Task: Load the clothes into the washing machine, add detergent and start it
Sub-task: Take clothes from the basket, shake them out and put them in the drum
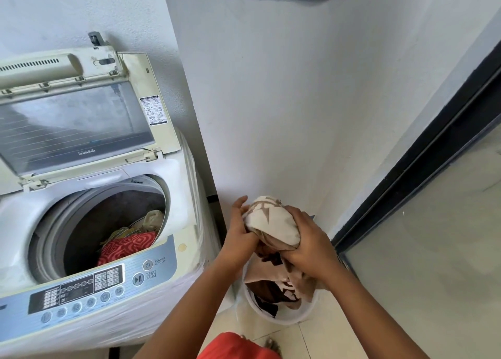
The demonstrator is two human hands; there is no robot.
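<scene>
A top-loading washing machine (173,185) stands at the left with its lid (81,120) raised. Its drum (108,223) holds a red patterned cloth (127,246) and some yellowish clothes. To the right, a white basket (287,318) on the floor holds beige and brown clothes. Above it, both hands hold a bunched cream garment with brown marks (271,223). My right hand (309,247) grips it from the right, fingers curled into the fabric. My left hand (240,227) holds its left side, fingers partly spread.
The control panel (89,285) with power and start buttons runs along the machine's front. A white wall stands behind the basket. A dark-framed glass door (433,196) fills the right side. Tiled floor (298,339) lies below, with an orange garment and a foot at the bottom edge.
</scene>
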